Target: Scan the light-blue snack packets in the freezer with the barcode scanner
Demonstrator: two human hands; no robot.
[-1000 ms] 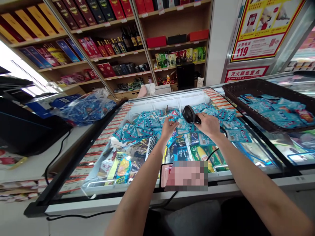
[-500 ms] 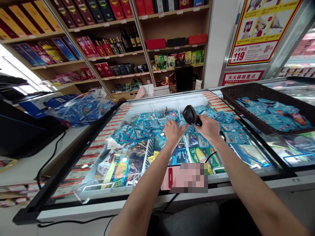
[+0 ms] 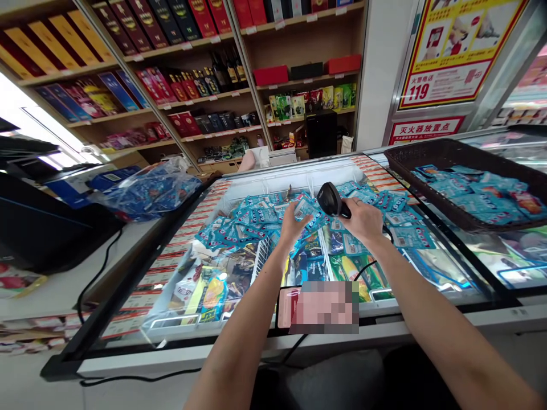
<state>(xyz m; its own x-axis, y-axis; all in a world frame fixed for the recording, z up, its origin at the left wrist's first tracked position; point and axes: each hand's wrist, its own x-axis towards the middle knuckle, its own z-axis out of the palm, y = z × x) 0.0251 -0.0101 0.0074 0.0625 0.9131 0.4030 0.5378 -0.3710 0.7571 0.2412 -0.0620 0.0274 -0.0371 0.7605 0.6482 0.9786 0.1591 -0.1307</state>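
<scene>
My right hand (image 3: 364,221) is closed round the handle of a black barcode scanner (image 3: 330,199), its head tilted toward the packets on the left. To the left of the scanner, my left hand (image 3: 294,223) has its thumb spread away from the fingers. It is over a spread of small blue snack packets (image 3: 260,213) on the glass top of a chest freezer. Right by its fingertips lies a blue packet with a white label (image 3: 302,206); whether the fingers touch it I cannot tell.
A brown basket (image 3: 410,171) with more blue packets stands on the right. At left are a clear plastic bag of blue packs (image 3: 149,191) and black equipment (image 3: 43,228). A phone (image 3: 287,307), partly blurred, lies at the freezer's front edge. The scanner's cable (image 3: 367,266) crosses the glass.
My left hand has shifted slightly left, and its thumb and fingers have spread apart. The scanner in my right hand has barely moved. The view has turned slightly.
</scene>
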